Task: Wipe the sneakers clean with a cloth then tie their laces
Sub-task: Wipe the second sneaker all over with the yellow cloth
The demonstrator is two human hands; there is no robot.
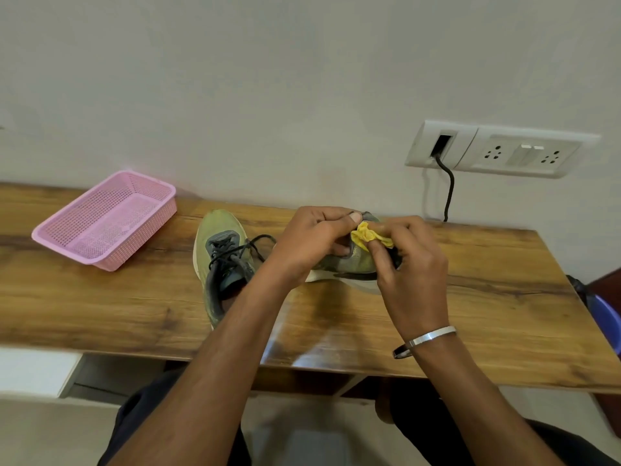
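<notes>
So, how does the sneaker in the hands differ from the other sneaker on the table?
The held sneaker is turned on its side, sole edge showing; the free sneaker stands upright, opening facing up. The left hand grips the held sneaker while the right hand presses a yellow cloth to it; nothing touches the free sneaker. The free sneaker's black laces lie loose; the held sneaker's laces are hidden. Both look yellow-green and grey.

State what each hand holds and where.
Left hand grips the right-hand sneaker by its upper; right hand pinches the bunched yellow cloth against it.
</notes>
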